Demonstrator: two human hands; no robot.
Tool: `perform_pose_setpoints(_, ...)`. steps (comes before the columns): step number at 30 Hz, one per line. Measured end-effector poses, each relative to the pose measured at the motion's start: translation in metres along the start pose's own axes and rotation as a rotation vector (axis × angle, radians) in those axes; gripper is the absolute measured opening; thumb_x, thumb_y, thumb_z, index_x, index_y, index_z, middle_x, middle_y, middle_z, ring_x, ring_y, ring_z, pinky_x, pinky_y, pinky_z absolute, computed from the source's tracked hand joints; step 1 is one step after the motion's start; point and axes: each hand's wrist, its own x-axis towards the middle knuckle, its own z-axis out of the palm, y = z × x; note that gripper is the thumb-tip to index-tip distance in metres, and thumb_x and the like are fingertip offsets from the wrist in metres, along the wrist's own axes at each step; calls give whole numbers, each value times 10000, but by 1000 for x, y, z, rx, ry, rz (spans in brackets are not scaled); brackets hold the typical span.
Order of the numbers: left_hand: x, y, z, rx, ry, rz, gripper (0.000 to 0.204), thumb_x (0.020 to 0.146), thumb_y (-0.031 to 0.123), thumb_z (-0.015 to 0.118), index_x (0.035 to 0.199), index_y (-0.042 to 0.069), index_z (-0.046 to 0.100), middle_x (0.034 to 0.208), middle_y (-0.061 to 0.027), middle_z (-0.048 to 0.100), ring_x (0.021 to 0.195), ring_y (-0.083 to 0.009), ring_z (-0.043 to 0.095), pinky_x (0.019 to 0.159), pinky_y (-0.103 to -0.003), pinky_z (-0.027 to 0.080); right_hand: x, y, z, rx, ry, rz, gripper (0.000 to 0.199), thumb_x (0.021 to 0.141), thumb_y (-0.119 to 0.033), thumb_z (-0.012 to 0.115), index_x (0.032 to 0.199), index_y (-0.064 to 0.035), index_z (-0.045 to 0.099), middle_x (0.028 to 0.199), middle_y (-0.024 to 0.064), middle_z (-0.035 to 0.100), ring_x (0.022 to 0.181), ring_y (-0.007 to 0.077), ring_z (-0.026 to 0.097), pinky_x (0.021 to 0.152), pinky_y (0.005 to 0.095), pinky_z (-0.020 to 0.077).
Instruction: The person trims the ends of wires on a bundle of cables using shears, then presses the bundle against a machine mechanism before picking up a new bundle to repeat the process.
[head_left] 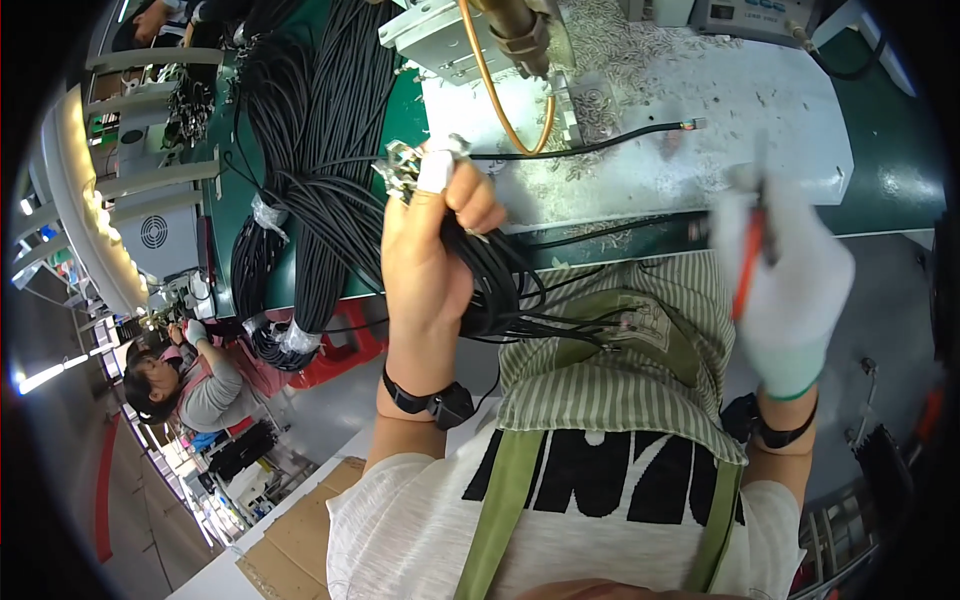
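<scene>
My left hand (430,230), with a white cover on the thumb, is closed around a bunch of black cables (490,285) at the bench's front edge. Shiny metal connectors (402,168) stick out above its fist. My right hand (795,275), in a white glove, is smeared by motion and closed on a red-handled hand tool (748,262); the tool's tip is too blurred to tell its kind. Between the hands, one black cable (620,137) lies across the white sheet, its stripped end showing coloured wires. Another cable (620,232) runs along the bench edge, its end near my right hand.
A machine head (520,40) with an orange tube (487,85) stands over the white sheet (780,130), strewn with small metal bits. Large tied bundles of black cable (320,130) hang over the green bench at left. A co-worker (205,385) sits farther left, near a red stool (340,350).
</scene>
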Motion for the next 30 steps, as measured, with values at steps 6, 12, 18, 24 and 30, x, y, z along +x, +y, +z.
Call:
perform_pose_setpoints(6, 0, -22, 30, 98, 121, -36, 149, 957, 161, 485, 1027, 30, 478, 847, -22, 510, 774, -128, 480, 693, -281, 409, 1, -34, 75, -12, -204, -399, 239, 757, -267, 713, 861, -76, 614, 574, 65, 536, 503, 234, 555, 466, 338, 417)
perform_pose_setpoints(12, -6, -28, 32, 338, 213, -15, 199, 953, 168, 503, 1087, 21, 513, 962, -56, 574, 886, -131, 530, 803, -287, 433, 7, -22, 74, 32, -258, -258, 200, 789, -235, 674, 850, -63, 593, 591, 79, 552, 485, 223, 555, 466, 315, 422)
perform_pose_setpoints(18, -3, -21, 19, 321, -24, -7, 185, 935, 118, 525, 1084, 10, 510, 979, -48, 576, 892, -128, 549, 815, -282, 445, 19, -13, 52, 747, -524, 316, 158, 830, -175, 584, 823, -17, 576, 551, 65, 558, 413, 149, 517, 425, 244, 406)
perform_pose_setpoints(24, -11, -5, 41, 855, -207, -149, 294, 795, 13, 645, 1050, -1, 500, 887, -57, 605, 788, -90, 557, 708, -236, 460, 24, -8, 33, 1061, -542, 482, 269, 842, -226, 604, 699, -1, 574, 515, 35, 556, 451, 86, 517, 424, 228, 395)
perform_pose_setpoints(30, -6, -2, 54, 1186, -128, 65, 332, 705, -52, 699, 993, -20, 537, 830, -34, 617, 736, -62, 549, 664, -215, 452, 15, -16, 39, 1062, -527, 525, 266, 844, -227, 617, 722, 6, 573, 550, 35, 581, 456, 86, 521, 425, 229, 396)
